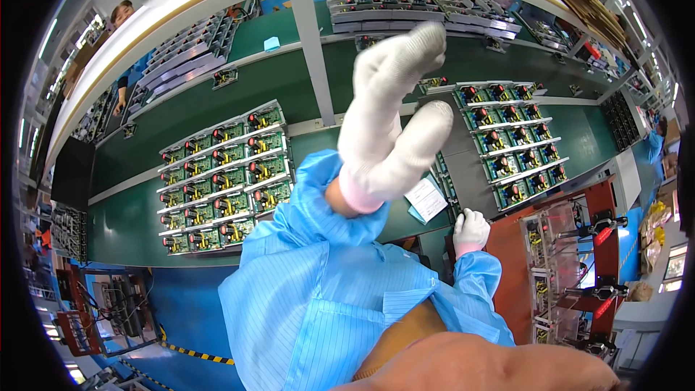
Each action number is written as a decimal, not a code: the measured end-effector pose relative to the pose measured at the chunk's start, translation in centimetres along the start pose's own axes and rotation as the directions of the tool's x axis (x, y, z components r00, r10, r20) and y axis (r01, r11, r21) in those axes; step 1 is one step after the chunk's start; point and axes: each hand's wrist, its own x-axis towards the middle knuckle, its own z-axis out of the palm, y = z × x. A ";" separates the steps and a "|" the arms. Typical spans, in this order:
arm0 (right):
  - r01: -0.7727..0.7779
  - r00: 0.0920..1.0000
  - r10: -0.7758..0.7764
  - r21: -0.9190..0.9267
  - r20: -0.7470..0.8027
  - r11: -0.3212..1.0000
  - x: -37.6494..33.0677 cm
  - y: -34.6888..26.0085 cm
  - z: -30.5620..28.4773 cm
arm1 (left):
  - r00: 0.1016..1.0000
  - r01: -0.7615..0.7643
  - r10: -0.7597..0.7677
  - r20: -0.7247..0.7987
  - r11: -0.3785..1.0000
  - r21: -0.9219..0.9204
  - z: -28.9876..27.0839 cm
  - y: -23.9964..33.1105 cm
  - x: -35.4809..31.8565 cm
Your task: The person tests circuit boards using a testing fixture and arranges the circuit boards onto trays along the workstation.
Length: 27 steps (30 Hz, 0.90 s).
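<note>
My left hand [394, 112], in a white knit glove with greyish fingertips, is raised close in front of me, well above the bench. Its thumb stands apart from the fingers, and nothing shows between them. Lower and to the right, my right hand [471, 232], gloved in white too, rests at the near edge of the bench with its fingers loosely bent and nothing visible in them. Beside it lie white paper sheets [427, 199] and a narrow rail of circuit boards [444, 181]. Tray rows of green circuit boards [224, 174] stand to the left, and more boards [510, 137] to the right.
A metal post [308, 43] and an overhead shelf [181, 11] stand over the green bench [116, 224]. To the right is a red fixture [601, 275] with clear panels. Farther lines hold more boards [420, 7]. Another person's hand [119, 107] shows at the far left.
</note>
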 end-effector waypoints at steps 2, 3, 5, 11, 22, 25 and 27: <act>0.001 1.000 0.000 -0.002 0.027 1.000 0.0 0.1 -0.3 | 0.985 -0.172 0.171 -0.023 0.984 -0.040 0.3 2.3 2.1; 0.003 1.000 -0.003 0.003 0.018 1.000 0.0 0.0 -0.4 | 0.979 -0.203 0.203 0.025 0.979 0.006 0.0 3.0 2.5; 0.007 1.000 -0.007 0.013 0.002 1.000 0.1 0.0 -0.6 | 0.981 -0.191 0.191 0.027 0.982 0.008 -0.2 3.8 1.9; -0.014 1.000 0.014 0.017 0.007 1.000 -0.1 0.4 -0.7 | 0.987 -0.144 0.145 0.064 0.989 -0.030 -1.0 4.8 0.6; -0.024 0.996 0.029 -0.053 0.087 0.998 0.4 -0.3 -1.2 | 0.990 -0.085 0.094 0.102 0.993 -0.087 -1.0 3.4 0.7; 0.002 1.000 -0.002 0.016 -0.007 1.000 0.8 -0.8 -1.4 | 0.987 -0.094 0.108 0.118 0.988 -0.120 -0.2 3.5 0.9; 0.006 0.999 -0.005 0.029 -0.042 1.000 0.9 -0.8 -1.3 | 0.985 -0.095 0.115 0.130 0.985 -0.147 0.5 3.0 1.2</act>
